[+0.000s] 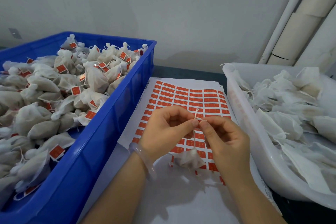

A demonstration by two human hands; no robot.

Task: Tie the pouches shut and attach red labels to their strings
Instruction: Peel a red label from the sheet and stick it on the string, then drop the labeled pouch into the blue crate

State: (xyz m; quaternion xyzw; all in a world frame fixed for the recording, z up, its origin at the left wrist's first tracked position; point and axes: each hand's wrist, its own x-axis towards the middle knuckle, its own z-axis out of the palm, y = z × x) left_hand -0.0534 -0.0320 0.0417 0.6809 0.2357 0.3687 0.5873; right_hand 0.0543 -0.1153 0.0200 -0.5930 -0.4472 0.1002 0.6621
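Above the label sheet (181,96), my left hand (163,129) and right hand (225,140) pinched a label (199,118) onto the string (194,138), the tied pouch (189,158) dangling just over the sheet, so I judged labelling was underway and next needed a firm, square fold.

- The left hand (169,129) and right hand (225,138) pinch a string (194,139); its pouch (189,158) hangs over the label sheet (181,96).
- The blue crate (109,142) holds labelled pouches.
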